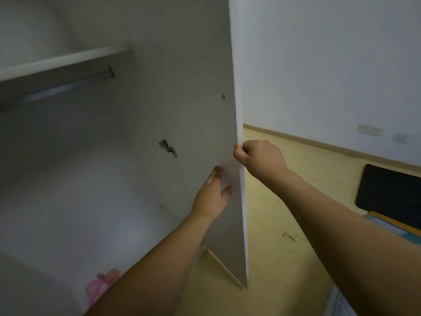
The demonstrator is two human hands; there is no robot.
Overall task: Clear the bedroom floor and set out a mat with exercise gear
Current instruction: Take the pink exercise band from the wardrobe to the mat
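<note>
A white wardrobe door [193,99] stands open in front of me, edge toward the camera. My right hand [257,156] is closed around the door's free edge at about mid height. My left hand [211,195] lies flat against the door's inner face, fingers spread, just below and left of the right hand. A black mat [387,195] lies on the yellowish floor at the far right, by the wall. Inside the wardrobe, at the bottom, a pink object [100,288] shows partly behind my left forearm.
The wardrobe interior [68,179] has a shelf and a hanging rail [57,87] above. A door hinge [168,147] sits on the inner face. Coloured items [391,226] lie beside the black mat. The white wall with sockets [369,130] is on the right.
</note>
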